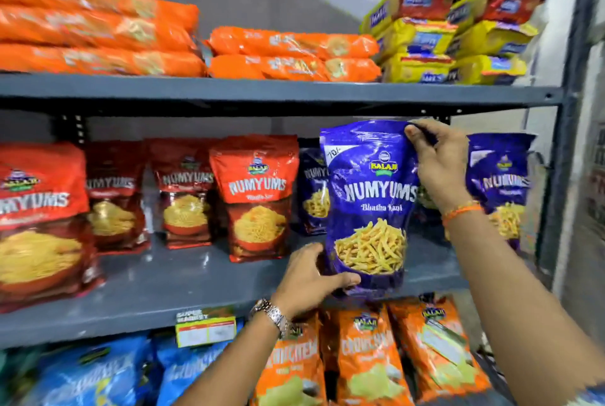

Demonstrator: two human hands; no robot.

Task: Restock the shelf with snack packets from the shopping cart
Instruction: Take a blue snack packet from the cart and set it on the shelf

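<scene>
I hold a blue Numyums snack packet upright at the front edge of the middle shelf. My left hand grips its bottom left corner. Its top right corner is pinched by my right hand. Two more blue Numyums packets stand behind it, one at the left and one at the right. Several red Numyums packets stand in a row to the left on the same shelf. The shopping cart is out of view.
The top shelf carries orange biscuit rolls and stacked yellow and red packets. Below are blue and orange crisp bags. A price label hangs on the middle shelf's edge. A grey upright post bounds the right side.
</scene>
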